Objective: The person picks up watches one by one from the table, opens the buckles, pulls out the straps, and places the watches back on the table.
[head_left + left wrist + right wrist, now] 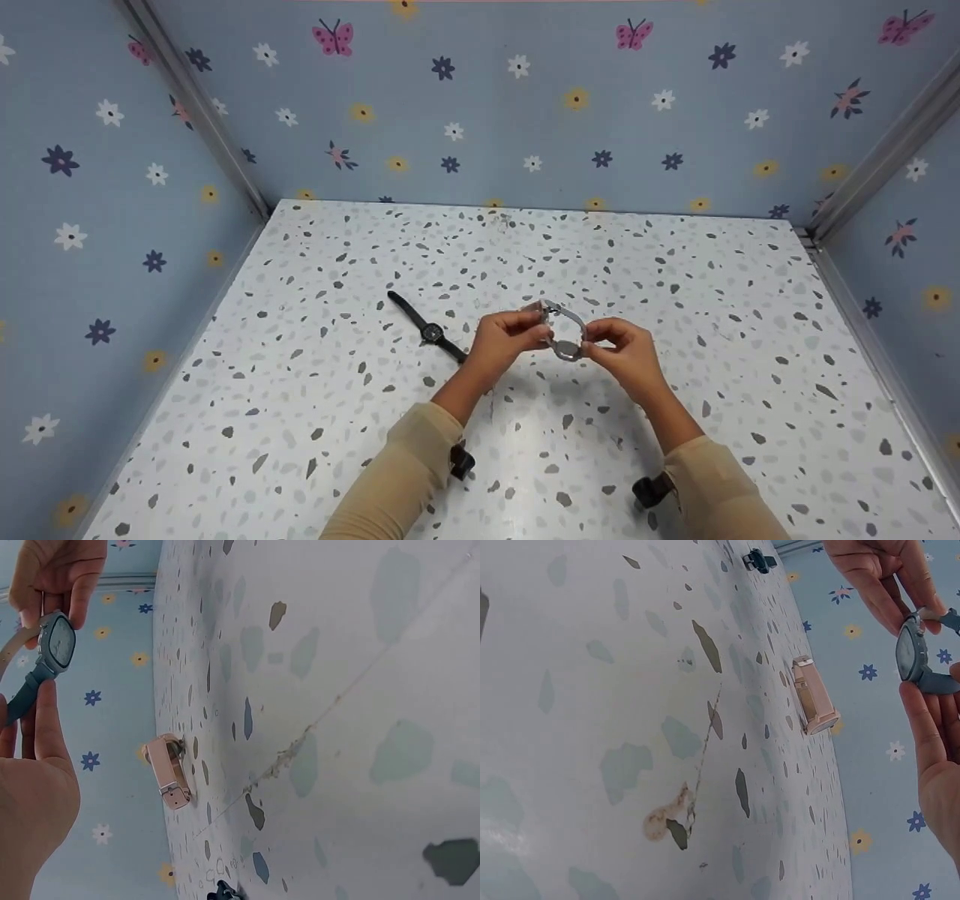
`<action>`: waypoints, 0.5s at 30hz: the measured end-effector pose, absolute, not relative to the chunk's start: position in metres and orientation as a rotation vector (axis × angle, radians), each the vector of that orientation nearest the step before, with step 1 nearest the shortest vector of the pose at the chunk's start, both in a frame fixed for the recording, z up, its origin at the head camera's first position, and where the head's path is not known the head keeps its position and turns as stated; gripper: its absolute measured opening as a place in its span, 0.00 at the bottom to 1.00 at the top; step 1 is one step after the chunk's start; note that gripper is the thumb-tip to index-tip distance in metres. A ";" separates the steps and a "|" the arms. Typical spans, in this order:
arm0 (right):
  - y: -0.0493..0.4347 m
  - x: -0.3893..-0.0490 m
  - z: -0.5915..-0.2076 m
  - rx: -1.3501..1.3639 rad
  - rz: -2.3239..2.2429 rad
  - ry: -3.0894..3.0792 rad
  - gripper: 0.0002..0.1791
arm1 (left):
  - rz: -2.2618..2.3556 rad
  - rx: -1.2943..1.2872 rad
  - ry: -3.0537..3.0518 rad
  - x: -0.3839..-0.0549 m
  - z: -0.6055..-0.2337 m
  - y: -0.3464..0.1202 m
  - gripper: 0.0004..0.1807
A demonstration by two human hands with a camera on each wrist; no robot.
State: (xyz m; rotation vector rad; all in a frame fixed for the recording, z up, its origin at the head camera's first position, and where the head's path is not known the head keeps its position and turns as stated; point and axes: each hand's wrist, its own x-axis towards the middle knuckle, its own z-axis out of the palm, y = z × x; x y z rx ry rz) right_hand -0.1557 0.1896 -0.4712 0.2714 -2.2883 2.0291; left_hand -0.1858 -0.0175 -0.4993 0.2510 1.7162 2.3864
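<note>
Both hands hold a grey-blue wristwatch (568, 349) just above the table, its strap forming an open loop with the buckle at the top. My left hand (501, 346) pinches the left side of the watch with thumb and fingers. On the opposite side, my right hand (628, 358) grips the strap near the case. The round watch face (61, 643) shows in the left wrist view between the two hands. A pink watch (815, 696) stands on the table beyond them; in the head view the left fingers mostly hide it.
A black wristwatch (432, 333) lies stretched out on the speckled white table (337, 420), its lower strap end beside the left wrist. Blue flowered panels (480, 97) close off the back and both sides.
</note>
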 end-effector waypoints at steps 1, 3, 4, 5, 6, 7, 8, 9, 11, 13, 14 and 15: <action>0.190 -0.157 -0.474 0.261 2.035 -2.286 0.09 | 2.388 0.249 1.714 -0.186 -0.499 -0.018 0.18; 0.192 -0.161 -0.481 0.246 2.044 -2.280 0.09 | 2.393 0.248 1.707 -0.186 -0.500 -0.018 0.18; 0.192 -0.163 -0.485 0.240 2.050 -2.278 0.10 | 2.395 0.249 1.703 -0.186 -0.500 -0.018 0.19; 0.193 -0.165 -0.489 0.234 2.054 -2.275 0.10 | 2.400 0.251 1.700 -0.186 -0.501 -0.018 0.19; 0.194 -0.167 -0.493 0.227 2.063 -2.270 0.10 | 2.408 0.252 1.694 -0.186 -0.501 -0.018 0.19; 0.195 -0.169 -0.498 0.223 2.071 -2.262 0.10 | 2.417 0.255 1.687 -0.186 -0.501 -0.018 0.19; 0.195 -0.170 -0.500 0.220 2.075 -2.255 0.10 | 2.424 0.259 1.682 -0.186 -0.501 -0.017 0.18; 0.195 -0.170 -0.500 0.216 2.081 -2.249 0.10 | 2.430 0.263 1.678 -0.186 -0.501 -0.017 0.18; 0.195 -0.170 -0.501 0.213 2.086 -2.240 0.10 | 2.443 0.269 1.675 -0.186 -0.501 -0.017 0.16; 0.195 -0.169 -0.501 0.216 2.096 -2.223 0.10 | 2.451 0.270 1.671 -0.186 -0.501 -0.017 0.15; 0.195 -0.169 -0.501 0.222 2.103 -2.212 0.10 | 2.453 0.270 1.671 -0.186 -0.501 -0.017 0.15; 0.195 -0.169 -0.502 0.227 2.114 -2.200 0.10 | 2.455 0.270 1.671 -0.186 -0.501 -0.017 0.15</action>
